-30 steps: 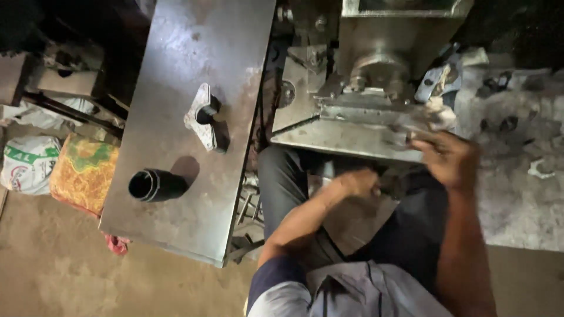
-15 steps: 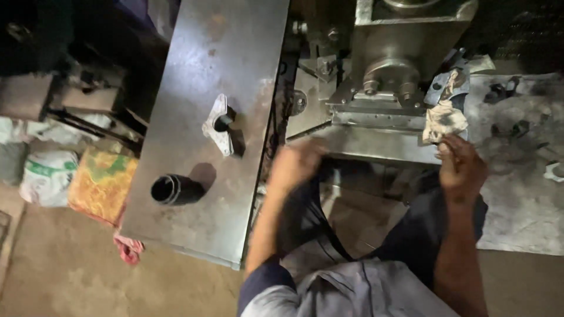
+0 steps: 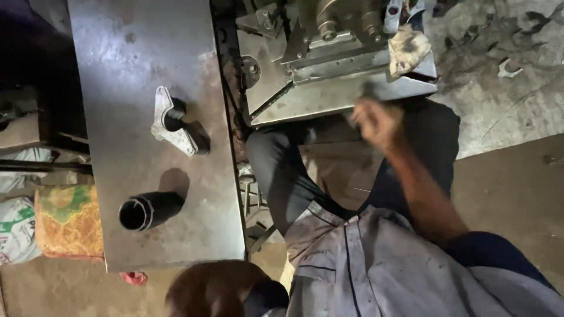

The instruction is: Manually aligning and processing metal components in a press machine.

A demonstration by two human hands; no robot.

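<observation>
My right hand (image 3: pixel 376 120) is blurred, fingers curled, just below the front edge of a grey machine plate (image 3: pixel 329 94), over my lap. I cannot make out whether it holds anything. A dirty rag (image 3: pixel 408 50) lies on the machine above it. At the bottom edge a brown, blurred shape that seems to be my left hand (image 3: pixel 208 290) comes out of a dark sleeve, beside the near corner of a steel table (image 3: pixel 135 53). It is too blurred to read its fingers. On the table lie a flanged metal bracket (image 3: pixel 170 120) and a short black tube (image 3: pixel 150 210).
Printed sacks (image 3: pixel 67 220) and a white bag (image 3: pixel 14 229) sit on the floor left of the table, with a red scrap (image 3: pixel 134 277) by its corner. Metal offcuts (image 3: pixel 508 67) lie scattered on the grey floor at the right. My legs fill the gap below the machine.
My left hand has dropped from the machine's left side to the bottom of the view. My right hand has moved left, away from the rag. The view has shifted closer and leftward.
</observation>
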